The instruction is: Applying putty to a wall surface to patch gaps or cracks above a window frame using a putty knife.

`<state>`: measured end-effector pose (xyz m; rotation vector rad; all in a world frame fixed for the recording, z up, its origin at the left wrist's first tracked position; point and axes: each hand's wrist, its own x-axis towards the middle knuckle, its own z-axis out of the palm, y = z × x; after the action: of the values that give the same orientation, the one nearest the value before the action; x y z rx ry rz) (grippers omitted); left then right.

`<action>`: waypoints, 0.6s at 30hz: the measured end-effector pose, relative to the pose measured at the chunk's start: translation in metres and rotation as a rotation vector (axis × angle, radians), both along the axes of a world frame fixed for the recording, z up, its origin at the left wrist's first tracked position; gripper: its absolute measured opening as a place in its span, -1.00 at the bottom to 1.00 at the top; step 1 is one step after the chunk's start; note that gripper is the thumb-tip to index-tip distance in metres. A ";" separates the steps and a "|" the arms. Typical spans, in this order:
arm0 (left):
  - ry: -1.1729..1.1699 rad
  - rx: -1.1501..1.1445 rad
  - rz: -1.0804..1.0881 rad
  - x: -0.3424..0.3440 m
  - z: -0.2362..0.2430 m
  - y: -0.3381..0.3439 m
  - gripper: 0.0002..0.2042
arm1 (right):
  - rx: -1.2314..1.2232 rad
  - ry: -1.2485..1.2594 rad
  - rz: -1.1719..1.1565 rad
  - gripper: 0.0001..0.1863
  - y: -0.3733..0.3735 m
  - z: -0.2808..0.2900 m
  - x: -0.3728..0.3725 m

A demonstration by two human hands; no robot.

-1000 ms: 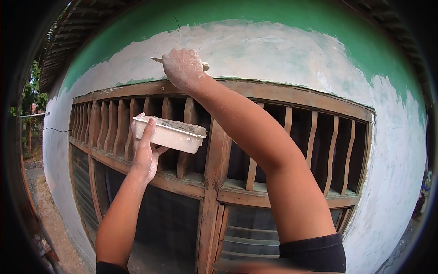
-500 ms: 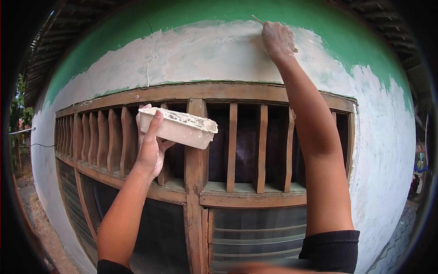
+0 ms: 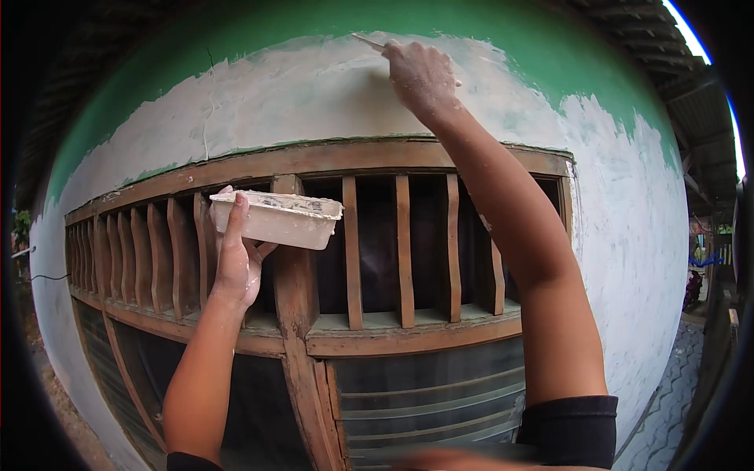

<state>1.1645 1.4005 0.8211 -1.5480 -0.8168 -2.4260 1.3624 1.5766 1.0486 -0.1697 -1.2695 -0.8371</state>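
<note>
My left hand (image 3: pixel 239 271) is closed on a white rectangular tub (image 3: pixel 287 226), thumb along its near side, and holds it in front of the window slats. White paste coats the tub's rim; its contents hardly show from this angle. High on the wall, my right hand (image 3: pixel 424 78) grips a putty knife (image 3: pixel 369 43), seen nearly edge-on, its tip near the border between white putty (image 3: pixel 290 94) and green paint (image 3: pixel 275 20). Most of the knife's handle is hidden in the fist. White smears cover both hands.
Below the putty runs a wooden window frame (image 3: pixel 330 158) with upright slats (image 3: pixel 404 251) and louvred panes (image 3: pixel 432 392) underneath. A thin crack (image 3: pixel 209 118) marks the wall at left. Roof eaves (image 3: pixel 628 39) overhang at the upper right; paving (image 3: pixel 671 385) lies at lower right.
The whole view has shifted, so the wall and window sit farther left. My right hand has moved slightly left along the wall with the putty knife. The tub stays in my left hand.
</note>
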 end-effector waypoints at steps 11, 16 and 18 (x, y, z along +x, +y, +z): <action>0.055 -0.012 0.009 -0.002 0.007 0.000 -0.30 | -0.377 0.249 -0.013 -0.75 0.029 0.079 0.008; 0.032 0.008 0.103 -0.012 0.001 -0.030 -0.32 | -0.061 0.063 0.074 -0.80 -0.059 0.075 -0.079; -0.021 0.009 0.143 -0.014 -0.005 -0.042 -0.33 | 0.065 -0.117 0.119 -0.81 -0.099 0.053 -0.122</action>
<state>1.1507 1.3585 0.8161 -1.4119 -0.8867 -2.3440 1.2405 1.4774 1.1016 0.0067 -1.3463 -0.7939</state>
